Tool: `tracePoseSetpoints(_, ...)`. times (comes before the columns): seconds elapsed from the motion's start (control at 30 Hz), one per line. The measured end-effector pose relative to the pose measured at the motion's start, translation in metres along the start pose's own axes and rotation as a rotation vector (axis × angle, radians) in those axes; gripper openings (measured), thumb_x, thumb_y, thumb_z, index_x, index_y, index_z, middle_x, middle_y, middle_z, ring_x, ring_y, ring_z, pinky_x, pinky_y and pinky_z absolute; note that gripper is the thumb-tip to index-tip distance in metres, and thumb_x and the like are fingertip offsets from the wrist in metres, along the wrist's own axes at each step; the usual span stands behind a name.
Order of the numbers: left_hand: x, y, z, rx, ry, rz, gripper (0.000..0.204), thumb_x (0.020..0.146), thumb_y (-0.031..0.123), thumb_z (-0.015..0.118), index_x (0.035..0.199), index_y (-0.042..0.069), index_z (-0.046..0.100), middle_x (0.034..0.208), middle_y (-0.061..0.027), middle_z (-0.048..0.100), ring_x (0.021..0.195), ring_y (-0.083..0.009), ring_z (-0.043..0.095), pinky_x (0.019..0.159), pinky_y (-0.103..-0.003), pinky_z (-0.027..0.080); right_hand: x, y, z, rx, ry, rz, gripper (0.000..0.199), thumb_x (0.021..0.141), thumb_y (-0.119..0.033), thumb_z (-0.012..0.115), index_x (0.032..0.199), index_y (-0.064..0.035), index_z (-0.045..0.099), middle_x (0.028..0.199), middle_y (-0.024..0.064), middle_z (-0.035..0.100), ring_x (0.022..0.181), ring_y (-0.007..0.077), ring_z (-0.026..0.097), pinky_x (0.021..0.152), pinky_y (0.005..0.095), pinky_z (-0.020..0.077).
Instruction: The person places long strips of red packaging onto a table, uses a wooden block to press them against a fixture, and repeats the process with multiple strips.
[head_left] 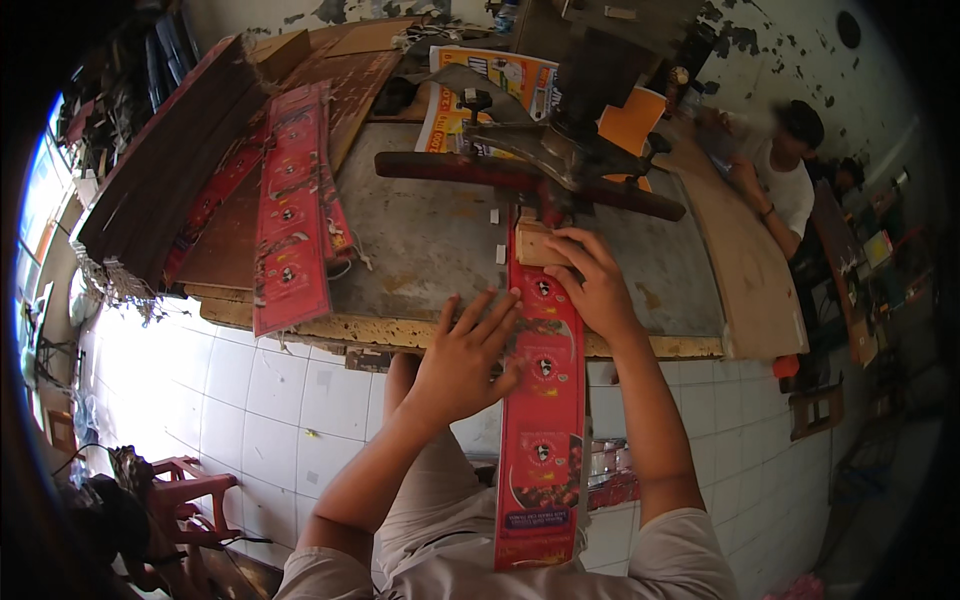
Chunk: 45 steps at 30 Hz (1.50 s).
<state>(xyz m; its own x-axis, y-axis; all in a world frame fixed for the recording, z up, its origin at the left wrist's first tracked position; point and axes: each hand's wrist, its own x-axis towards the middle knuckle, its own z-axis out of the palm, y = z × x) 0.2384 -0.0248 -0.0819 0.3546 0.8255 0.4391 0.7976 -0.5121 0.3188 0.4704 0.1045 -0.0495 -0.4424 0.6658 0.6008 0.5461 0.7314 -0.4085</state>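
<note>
Feeding a long red printed cardboard strip [541, 420] lengthwise across the front edge of the grey, worn metal-topped worktop [420, 240], toward the dark-handled lever cutter [540, 165] mounted at the middle of that worktop. Far end of the strip lying flat just in front of the cutter, near end hanging off the worktop edge over the lap. Left hand [462, 362] spread open, palm down, fingers flat against the strip's left margin at the worktop edge: a released grip, pressing rather than clasping. Right hand [590, 280] curled over a small pale wooden block [537, 243] set on the strip just before the cutter, grip closed on the block, holding it down. Best done, by judgement, with the strip squared against the block before any cut, both long edges parallel to the cutter's line, and pressure kept even so the overhanging tail cannot drag the strip askew. Fingertips better kept behind the block, well away from the blade; exact blade position hard to tell here. Left of the cutter, a stack of similar red printed strips [290, 220] lying near brown board sheets [170, 170]. Right of the cutter, beyond the worktop, another person in a white shirt [785, 175] busy at a separate bench.
</note>
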Motion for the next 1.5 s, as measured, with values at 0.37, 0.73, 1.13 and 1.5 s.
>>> tracePoseSetpoints(0.37,-0.009,-0.001,0.006,-0.057,0.061,0.018,0.062,0.104,0.035,0.062,0.159,0.005,0.058,0.168,-0.0116,0.056,0.157,-0.0358,0.049,0.127,-0.061,0.034,-0.041,-0.019,-0.019,0.021,-0.017,0.014,0.039,0.095,-0.010,0.084,0.132,-0.0067,0.074,0.140,0.0108,0.067,0.127,0.0357,0.067,0.106,0.0472,0.0573)
tracePoseSetpoints(0.73,-0.072,-0.014,0.060,0.105,0.243,-0.073,0.065,0.097,0.031,0.069,0.158,0.010,0.060,0.171,-0.0071,0.054,0.164,-0.0333,0.039,0.135,-0.059,0.014,-0.128,0.097,-0.180,-0.234,0.176,0.535,0.033,0.105,-0.018,0.078,0.134,-0.0051,0.073,0.138,0.0154,0.072,0.130,0.0358,0.069,0.113,0.0416,0.0523)
tracePoseSetpoints(1.13,-0.070,-0.028,0.099,0.216,0.439,-0.049,0.057,0.094,0.034,0.072,0.149,0.016,0.069,0.164,-0.0027,0.061,0.160,-0.0305,0.044,0.137,-0.056,0.004,-0.167,0.273,-0.221,-0.612,0.270,0.691,0.062,0.110,-0.018,0.067,0.168,-0.0154,0.046,0.174,0.0257,0.038,0.162,0.0445,0.036,0.130,0.0533,0.0405)
tracePoseSetpoints(1.5,-0.068,-0.027,0.100,0.206,0.426,-0.053,0.056,0.094,0.034,0.073,0.147,0.016,0.070,0.163,-0.0027,0.062,0.159,-0.0303,0.044,0.137,-0.057,0.001,-0.163,0.261,-0.226,-0.564,0.254,0.751,0.062,0.110,-0.021,0.067,0.168,-0.0131,0.047,0.175,0.0254,0.038,0.160,0.0460,0.039,0.129,0.0511,0.0410)
